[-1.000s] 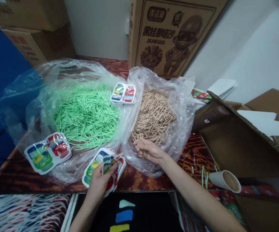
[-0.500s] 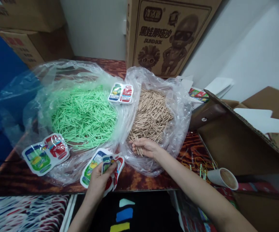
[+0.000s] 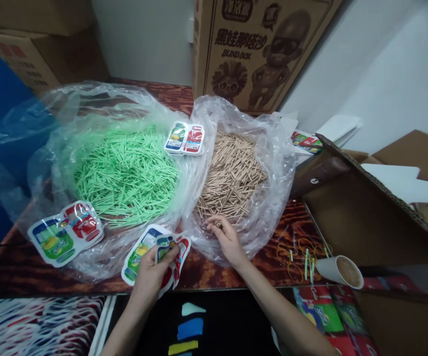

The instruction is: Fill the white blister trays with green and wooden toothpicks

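My left hand is closed on a small bottle-shaped printed packet, its green and red halves partly folded together. Beneath it lies a larger packet of the same print, partly covered by the hand. My right hand has its fingers curled round a small bunch of thin brown sticks, whose ends point toward me. Just beyond it, a clear plastic bag lies spread with a heap of brown sticks. Left of that, green sticks fill another opened bag.
Joined packets rest between the heaps, with another packet at the left. On the right are a paper cup on its side, yellow rubber bands and an open carton. A large printed box stands behind.
My right hand has turned upward and drawn slightly back from the brown heap, with the bunch of sticks now end-on. My left hand has barely moved. The view has shifted a little.
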Demonstrator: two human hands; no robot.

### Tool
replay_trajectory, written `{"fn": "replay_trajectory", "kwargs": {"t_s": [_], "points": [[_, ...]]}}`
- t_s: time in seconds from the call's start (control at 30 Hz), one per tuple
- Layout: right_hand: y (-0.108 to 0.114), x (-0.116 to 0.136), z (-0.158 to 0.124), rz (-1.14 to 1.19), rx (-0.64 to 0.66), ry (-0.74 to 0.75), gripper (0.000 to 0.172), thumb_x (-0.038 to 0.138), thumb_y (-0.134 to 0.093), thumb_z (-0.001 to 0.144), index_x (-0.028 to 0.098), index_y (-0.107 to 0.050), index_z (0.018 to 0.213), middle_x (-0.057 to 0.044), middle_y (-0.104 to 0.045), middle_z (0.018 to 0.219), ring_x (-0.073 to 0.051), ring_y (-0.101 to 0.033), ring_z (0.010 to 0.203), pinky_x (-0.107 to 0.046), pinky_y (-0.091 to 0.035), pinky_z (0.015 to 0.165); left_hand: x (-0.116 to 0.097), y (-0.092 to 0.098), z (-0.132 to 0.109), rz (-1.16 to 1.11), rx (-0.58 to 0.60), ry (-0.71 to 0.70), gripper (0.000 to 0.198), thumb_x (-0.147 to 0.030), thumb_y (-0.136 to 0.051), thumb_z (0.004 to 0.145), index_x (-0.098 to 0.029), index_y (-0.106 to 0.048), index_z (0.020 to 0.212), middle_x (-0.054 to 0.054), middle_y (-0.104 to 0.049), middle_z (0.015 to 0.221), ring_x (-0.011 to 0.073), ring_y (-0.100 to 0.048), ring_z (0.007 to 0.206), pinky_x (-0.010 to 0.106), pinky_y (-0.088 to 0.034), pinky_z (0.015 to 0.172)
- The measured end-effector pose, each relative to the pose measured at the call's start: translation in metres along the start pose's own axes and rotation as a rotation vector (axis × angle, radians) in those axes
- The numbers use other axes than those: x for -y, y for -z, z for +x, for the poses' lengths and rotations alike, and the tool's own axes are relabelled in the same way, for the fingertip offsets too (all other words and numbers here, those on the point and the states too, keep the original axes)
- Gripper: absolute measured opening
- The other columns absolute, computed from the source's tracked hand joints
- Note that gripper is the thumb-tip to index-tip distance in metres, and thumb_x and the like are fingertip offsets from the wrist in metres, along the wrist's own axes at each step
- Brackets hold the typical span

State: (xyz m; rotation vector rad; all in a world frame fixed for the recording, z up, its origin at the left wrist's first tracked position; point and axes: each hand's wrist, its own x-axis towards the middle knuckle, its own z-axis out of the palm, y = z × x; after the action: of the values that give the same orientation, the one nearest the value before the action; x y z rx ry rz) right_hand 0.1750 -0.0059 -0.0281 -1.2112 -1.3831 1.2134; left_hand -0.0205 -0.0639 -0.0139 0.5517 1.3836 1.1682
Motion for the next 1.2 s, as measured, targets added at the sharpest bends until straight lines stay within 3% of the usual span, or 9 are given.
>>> {"fn": "replay_trajectory", "kwargs": {"t_s": [0.17, 0.37, 0.67, 0.83, 1.07, 1.2], "points": [[-0.002, -0.01, -0.007, -0.017, -0.037, 0.074, 0.013, 0.023, -0.048, 0.089, 0.02, -0.061, 0.087, -0.004, -0.063, 0.091, -0.018, -0.058, 0.092, -0.031, -0.042, 0.085, 0.006, 0.002, 0.002, -0.021, 0.019, -0.006, 0.031, -0.036, -0.08, 0.063, -0.016, -0.072, 0.084, 0.003, -0.073, 0.079, 0.0162, -0.065, 0.07, 0.026, -0.049, 0.07], [-0.006, -0.025, -0.01, -0.07, -0.004, 0.028, 0.013, 0.023, -0.048, 0.09, 0.021, -0.061, 0.086, -0.002, -0.062, 0.082, -0.018, -0.058, 0.082, -0.029, -0.043, 0.078, 0.004, 0.0, 0.001, -0.025, -0.037, -0.004, 0.031, -0.036, -0.082, 0.058, -0.015, -0.072, 0.08, 0.001, -0.071, 0.071, 0.0144, -0.063, 0.064, 0.024, -0.049, 0.064], [-0.005, -0.022, -0.009, -0.105, 0.018, 0.05, 0.015, 0.022, -0.048, 0.09, 0.02, -0.061, 0.084, -0.002, -0.062, 0.081, -0.018, -0.058, 0.082, -0.03, -0.042, 0.078, 0.009, 0.005, 0.006, -0.019, -0.014, -0.003, 0.029, -0.035, -0.081, 0.061, -0.015, -0.071, 0.079, -0.001, -0.071, 0.071, 0.0132, -0.063, 0.063, 0.022, -0.048, 0.062], [-0.006, -0.024, -0.009, -0.11, 0.015, 0.069, 0.015, 0.021, -0.047, 0.09, 0.021, -0.061, 0.084, -0.003, -0.062, 0.082, -0.018, -0.058, 0.082, -0.03, -0.043, 0.077, 0.001, 0.006, 0.005, -0.036, -0.02, -0.016, 0.03, -0.034, -0.081, 0.062, -0.015, -0.071, 0.082, 0.001, -0.072, 0.072, 0.0153, -0.065, 0.064, 0.024, -0.049, 0.063], [-0.006, -0.023, -0.011, -0.138, 0.016, 0.096, 0.016, 0.02, -0.046, 0.09, 0.021, -0.061, 0.085, -0.002, -0.062, 0.083, -0.018, -0.058, 0.083, -0.03, -0.043, 0.077, -0.011, 0.009, 0.006, -0.097, -0.067, -0.006, 0.033, -0.034, -0.081, 0.061, -0.013, -0.07, 0.084, -0.001, -0.066, 0.061, 0.013, -0.059, 0.05, 0.023, -0.046, 0.049], [-0.007, -0.025, -0.011, -0.154, 0.013, 0.095, 0.016, 0.019, -0.046, 0.09, 0.021, -0.06, 0.084, -0.002, -0.062, 0.082, -0.018, -0.058, 0.082, -0.03, -0.043, 0.077, -0.015, 0.005, 0.004, -0.081, -0.076, -0.011, 0.032, -0.034, -0.082, 0.059, -0.014, -0.07, 0.081, -0.001, -0.068, 0.064, 0.0136, -0.061, 0.054, 0.023, -0.047, 0.053]]}}
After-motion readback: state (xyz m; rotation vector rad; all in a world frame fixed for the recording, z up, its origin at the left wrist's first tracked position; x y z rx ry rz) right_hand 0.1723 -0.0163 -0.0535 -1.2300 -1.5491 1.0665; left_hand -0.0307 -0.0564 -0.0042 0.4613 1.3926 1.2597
